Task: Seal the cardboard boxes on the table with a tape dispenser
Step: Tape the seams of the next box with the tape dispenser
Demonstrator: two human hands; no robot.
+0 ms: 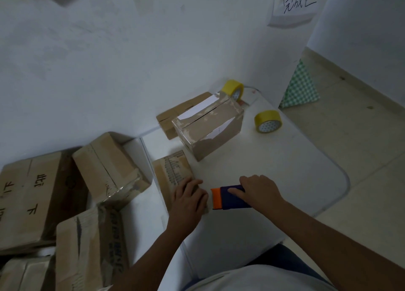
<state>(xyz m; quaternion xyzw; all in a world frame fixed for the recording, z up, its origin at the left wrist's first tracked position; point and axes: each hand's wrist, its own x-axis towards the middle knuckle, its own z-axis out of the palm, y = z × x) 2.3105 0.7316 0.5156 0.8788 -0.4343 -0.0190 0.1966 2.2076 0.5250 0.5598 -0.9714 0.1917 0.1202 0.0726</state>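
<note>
Roughly, left to right: stack of cardboard boxes (pixel 32 194) piled at far left, off the table edge, some with printed lettering. On the white table (pixel 285 181), a small flat box (pixel 173 172) lies near the left edge; left hand (pixel 188 201) rests flat on its near end, fingers fairly straight, pressing down. Just right of it, the tape dispenser (pixel 230 197), purple body with orange front edge, sits touching or nearly touching the box's right side. Right hand (pixel 258 191) grips the dispenser from above, fingers wrapped over the top, index finger lying along its side. Farther back, mid-table, a bigger box (pixel 210 128) stands with flaps closed, white label on top, seam visible. Behind it a flattened carton (pixel 175 115) against the wall. Two yellow tape rolls: one (pixel 233 89) at the far corner, touching the bigger box, one (pixel 268 121) standing apart to its right. Handwritten paper sign (pixel 295 4) on the wall, top right.
</note>
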